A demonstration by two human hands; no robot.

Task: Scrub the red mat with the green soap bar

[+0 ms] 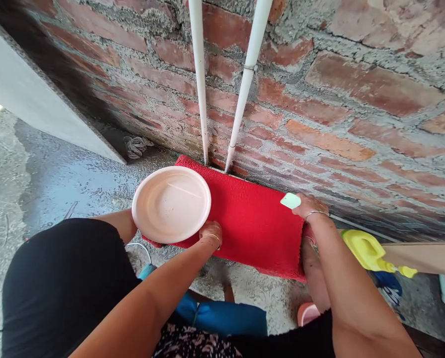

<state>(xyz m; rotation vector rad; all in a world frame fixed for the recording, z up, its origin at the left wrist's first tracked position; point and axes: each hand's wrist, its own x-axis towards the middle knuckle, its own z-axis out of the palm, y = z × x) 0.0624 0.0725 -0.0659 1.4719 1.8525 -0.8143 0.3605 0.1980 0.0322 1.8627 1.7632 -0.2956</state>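
Note:
A pale pink basin [172, 204] with a little clear water in it rests over the left part of a red mat [256, 223]. My left hand [210, 233] is closed at the basin's near right rim; its fingertips are hidden. At the mat's far right corner, my right hand [312, 206] is closed around a pale green, flat, rounded piece [291, 200], whose kind I cannot make out. Some of that hand's fingers are out of sight.
Two white pipes [241, 99] run down the brick wall [163, 74] behind the mat. A yellow bottle [364, 248] lies at right, with a pink container [307, 314] nearer me. A grey rag [136, 146] lies on the wet floor by a slanted panel [54, 89].

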